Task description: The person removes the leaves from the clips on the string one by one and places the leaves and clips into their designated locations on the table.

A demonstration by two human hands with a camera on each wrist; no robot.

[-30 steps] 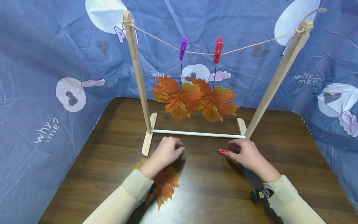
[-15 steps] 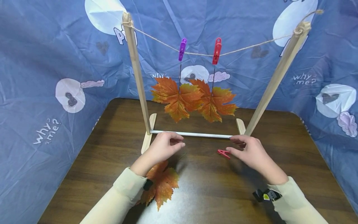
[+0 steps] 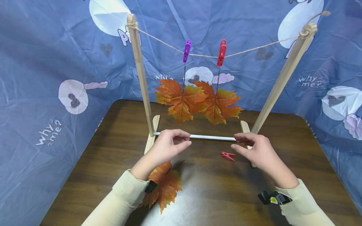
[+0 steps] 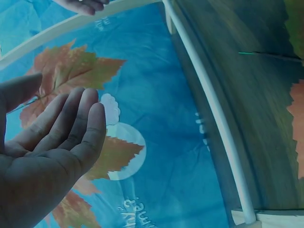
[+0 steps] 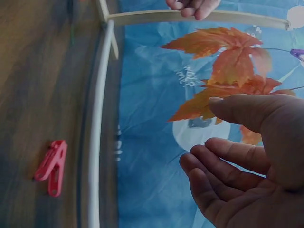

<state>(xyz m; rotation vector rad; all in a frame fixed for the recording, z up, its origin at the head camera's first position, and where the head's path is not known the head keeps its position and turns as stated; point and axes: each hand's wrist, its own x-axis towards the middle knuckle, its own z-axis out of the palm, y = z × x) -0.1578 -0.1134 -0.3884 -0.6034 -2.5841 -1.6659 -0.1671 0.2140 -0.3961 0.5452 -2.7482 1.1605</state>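
Note:
My left hand (image 3: 169, 144) hovers before the left part of a white rod (image 3: 212, 137), fingers loosely bent and nothing between them. On the other side, my right hand (image 3: 255, 149) is likewise relaxed, thumb apart from the fingers. A red clothespin (image 3: 227, 156) lies on the table just left of and below the right fingertips. Beneath my left forearm rests an orange maple leaf (image 3: 167, 186), partly covered by the wrist. Two more maple leaves hang overlapping from a string (image 3: 254, 48), one by a purple clothespin (image 3: 187, 51), the other by a red clothespin (image 3: 222, 53).
Two wooden posts, left (image 3: 141, 75) and right (image 3: 285, 75), hold up the string and stand on flat wooden feet joined by the rod. A brown wooden table (image 3: 99, 175) carries the frame. Behind it hangs a blue patterned cloth (image 3: 25, 94).
My right hand has come away from the loose red clothespin, moving up and right, leaving it on the table. My left hand has shifted slightly forward, uncovering more of the leaf.

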